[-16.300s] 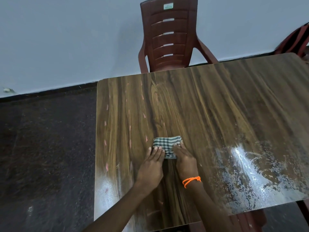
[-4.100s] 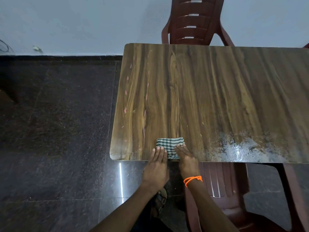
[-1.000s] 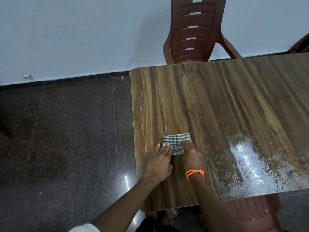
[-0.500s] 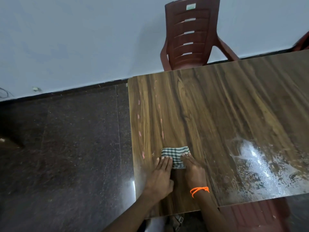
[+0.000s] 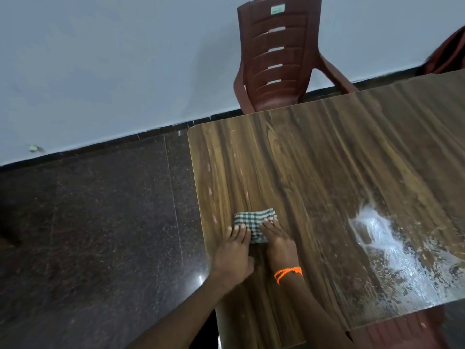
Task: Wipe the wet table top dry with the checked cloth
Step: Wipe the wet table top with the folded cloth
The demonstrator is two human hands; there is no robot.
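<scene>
A small folded green-and-white checked cloth (image 5: 253, 220) lies flat on the brown wood-grain table top (image 5: 327, 172), near its left edge. My left hand (image 5: 235, 253) presses on the cloth's near left part with straight fingers. My right hand (image 5: 278, 241), with an orange thread at the wrist, presses on its near right part, fingers flat. A shiny wet patch (image 5: 392, 255) spreads over the table's near right area, well to the right of the cloth.
A maroon plastic chair (image 5: 276, 56) stands beyond the table's far edge against the pale wall. Part of another chair (image 5: 448, 54) shows at the far right, and a third sits under the near right edge (image 5: 402, 333). Dark polished floor (image 5: 100, 235) lies to the left.
Both hands have pushed the cloth away from me along the table's left side, farther from the near edge than half a second ago. The wet patch looks unchanged.
</scene>
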